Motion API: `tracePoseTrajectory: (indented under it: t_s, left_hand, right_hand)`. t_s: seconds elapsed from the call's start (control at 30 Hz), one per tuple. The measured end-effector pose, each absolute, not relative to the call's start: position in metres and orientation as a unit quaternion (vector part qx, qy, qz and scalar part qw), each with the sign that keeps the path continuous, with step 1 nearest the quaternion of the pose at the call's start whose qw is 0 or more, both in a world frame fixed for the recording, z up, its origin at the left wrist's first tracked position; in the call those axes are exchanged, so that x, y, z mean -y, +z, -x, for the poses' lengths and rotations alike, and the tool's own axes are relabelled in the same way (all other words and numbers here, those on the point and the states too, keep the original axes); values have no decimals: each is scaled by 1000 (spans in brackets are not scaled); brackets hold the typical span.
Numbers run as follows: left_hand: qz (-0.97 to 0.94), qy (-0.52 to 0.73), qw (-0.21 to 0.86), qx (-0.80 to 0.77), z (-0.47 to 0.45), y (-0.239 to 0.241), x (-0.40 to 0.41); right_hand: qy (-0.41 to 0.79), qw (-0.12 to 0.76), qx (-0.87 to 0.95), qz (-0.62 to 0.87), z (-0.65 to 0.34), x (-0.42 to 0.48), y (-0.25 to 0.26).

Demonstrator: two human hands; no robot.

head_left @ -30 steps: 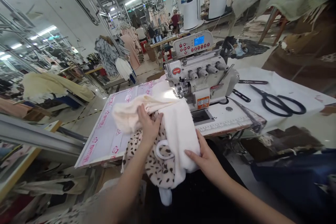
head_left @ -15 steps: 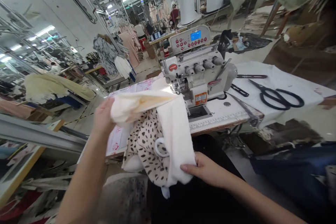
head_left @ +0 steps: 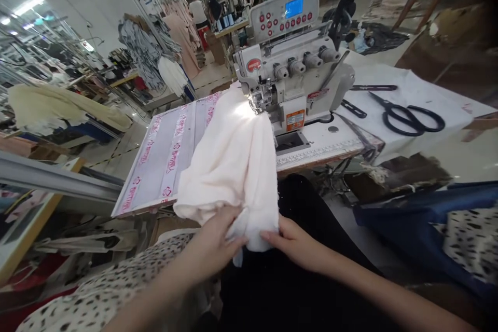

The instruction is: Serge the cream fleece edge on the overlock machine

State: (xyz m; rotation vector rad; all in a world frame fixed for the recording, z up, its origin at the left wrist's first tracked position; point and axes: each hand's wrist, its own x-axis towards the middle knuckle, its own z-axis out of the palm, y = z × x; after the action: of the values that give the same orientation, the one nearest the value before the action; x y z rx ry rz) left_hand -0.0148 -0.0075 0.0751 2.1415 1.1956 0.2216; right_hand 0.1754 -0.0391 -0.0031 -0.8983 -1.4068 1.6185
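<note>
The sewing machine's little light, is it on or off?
On: a bright glow beside the overlock machine falls on the cream fabric.

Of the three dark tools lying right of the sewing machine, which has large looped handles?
The black scissors, farthest right of the three: two wide open loops set them apart from the slim upper tool and the slim lower tool.

Worker seen from where I stand: forearms (head_left: 358, 272) bare; left hand (head_left: 218, 233) and right hand (head_left: 293, 244) bare too. Black garment (head_left: 268, 295) over lap, plain, matte; cut unclear.
</note>
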Motion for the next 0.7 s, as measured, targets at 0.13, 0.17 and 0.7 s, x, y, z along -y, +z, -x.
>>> tracePoseTrajectory:
  t_s: [0.13, 0.17, 0.7]
  left_hand:
    - [-758, 255, 305, -517, -5, 53, 13]
    - [-752, 268, 299, -523, -9, 48, 12]
    - [-668, 293, 436, -527, -32, 76, 19]
  right_hand:
    - [593, 430, 570, 372, -175, 44, 0]
    - [587, 435, 569, 378, -175, 45, 0]
    - [583, 515, 457, 431, -177, 39, 34]
